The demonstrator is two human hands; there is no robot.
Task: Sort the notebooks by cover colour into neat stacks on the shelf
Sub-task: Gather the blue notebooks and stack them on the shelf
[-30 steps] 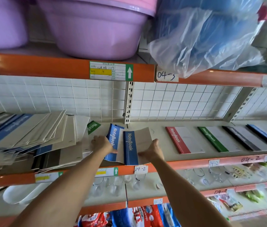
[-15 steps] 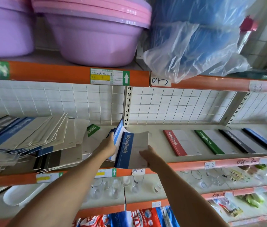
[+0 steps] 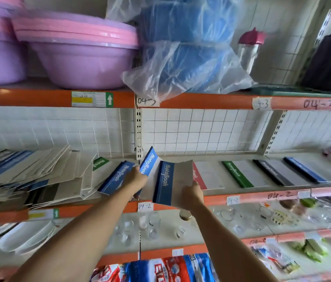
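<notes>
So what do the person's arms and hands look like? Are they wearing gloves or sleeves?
No gloves and no sleeves in view. Both forearms are bare all the way down to the bottom edge of the picture. The left hand and right hand are bare too; no ring, watch or bracelet shows on either.

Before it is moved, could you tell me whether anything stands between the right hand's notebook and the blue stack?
Only the red notebook, green notebook and black notebook, lying flat between them; carried above those, nothing visible blocks it.
</notes>
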